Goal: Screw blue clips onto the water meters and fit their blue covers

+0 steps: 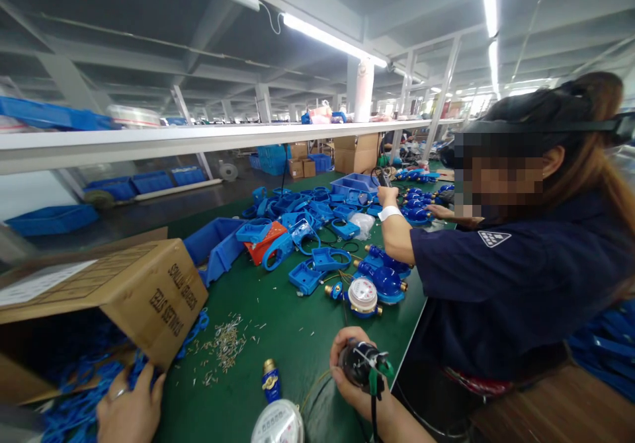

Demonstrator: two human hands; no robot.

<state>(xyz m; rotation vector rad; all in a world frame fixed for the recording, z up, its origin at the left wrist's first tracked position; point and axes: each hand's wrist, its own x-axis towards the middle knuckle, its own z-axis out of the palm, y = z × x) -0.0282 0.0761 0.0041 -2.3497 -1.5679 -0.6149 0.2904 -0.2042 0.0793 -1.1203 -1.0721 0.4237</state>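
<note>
My left hand (131, 403) rests at the mouth of a cardboard box (149, 291), fingers spread and touching a heap of small blue plastic parts (82, 390). In my right hand (347, 380) is a black corded electric screwdriver (360, 360), its cable end towards me and its tip hidden. Between my hands, at the near edge of the view, lies a water meter (278, 423) with a round white dial and a blue body with a brass end. A pile of small screws (228, 344) is scattered beside the box.
Farther along the green table (278, 297) lie another water meter (363, 295), blue meter bodies (387, 281), a heap of blue plastic brackets (317, 211) and a blue bin (218, 244). A co-worker (516, 284) works at the right. A shelf (208, 137) crosses above.
</note>
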